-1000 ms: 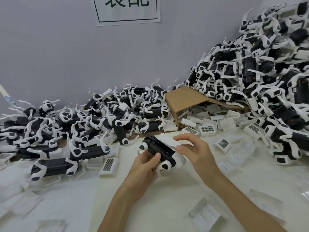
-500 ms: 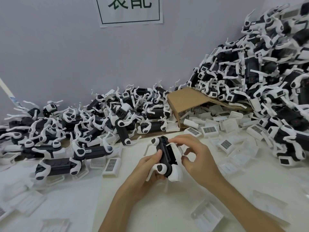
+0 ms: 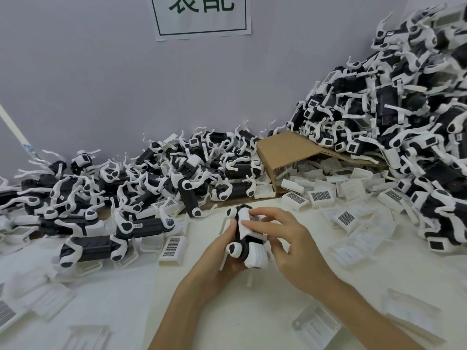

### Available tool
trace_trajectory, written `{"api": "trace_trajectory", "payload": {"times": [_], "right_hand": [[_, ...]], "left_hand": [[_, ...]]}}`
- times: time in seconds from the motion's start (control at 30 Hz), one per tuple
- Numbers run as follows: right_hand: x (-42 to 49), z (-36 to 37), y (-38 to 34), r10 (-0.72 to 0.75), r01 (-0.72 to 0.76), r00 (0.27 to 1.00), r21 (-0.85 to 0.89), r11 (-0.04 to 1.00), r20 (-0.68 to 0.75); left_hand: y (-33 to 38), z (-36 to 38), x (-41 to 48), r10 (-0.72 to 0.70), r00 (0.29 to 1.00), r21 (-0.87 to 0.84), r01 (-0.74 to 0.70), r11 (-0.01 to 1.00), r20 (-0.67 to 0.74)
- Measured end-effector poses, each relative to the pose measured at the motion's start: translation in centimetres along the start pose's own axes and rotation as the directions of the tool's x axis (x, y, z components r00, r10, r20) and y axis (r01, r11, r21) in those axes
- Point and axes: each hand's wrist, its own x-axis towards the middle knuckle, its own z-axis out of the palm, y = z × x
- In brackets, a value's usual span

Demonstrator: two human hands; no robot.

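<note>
One clear moulded plastic tray (image 3: 316, 327) is lying nearest me on the white tabletop (image 3: 252, 311), just below my right forearm. Above it, at the middle of the table and lifted off the surface, I'm holding a black-and-white plastic robot-dog body (image 3: 246, 238). My left hand (image 3: 219, 256) is cupping it from the left side, fingers wrapped underneath and thumb lying along its black flank. My right hand (image 3: 293, 246) is coming over the top. Its fingers (image 3: 267, 214) are bending down onto a white plastic cover with a dark grille (image 3: 250, 222) that is sitting on the body's back, while the thumb is bracing against the right side, so that hand is pinching the cover to the body.

Moving out, loose white grilled covers (image 3: 346, 218) are lying scattered to my right, with one more (image 3: 173, 247) to my left. Beyond those, a low sprawl of assembled black-and-white bodies (image 3: 141, 198) is spreading along the left. A brown cardboard box (image 3: 283, 150) is tipping on its side behind, covers spilling from its mouth. A tall heap of bodies (image 3: 404, 109) is climbing up the right. Farthest back, a white paper sign with green characters (image 3: 202, 18) is hanging on the grey wall (image 3: 88, 84).
</note>
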Motion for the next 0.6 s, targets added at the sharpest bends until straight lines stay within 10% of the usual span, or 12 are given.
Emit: {"api": "trace_trajectory", "payload": {"times": [0.43,0.6], "right_hand": [[-0.68,0.32,-0.07,0.038,-0.073,0.976,0.158,0.985,0.216],[-0.60,0.70,-0.05,0.013,-0.013,1.000,0.077,0.997,0.006]], "left_hand": [[0.09,-0.28,0.10,0.107,0.985,0.050,-0.101,0.994,-0.136],[0.04,-0.21,0.02,0.084,0.994,0.114,-0.076,0.991,-0.068]]}}
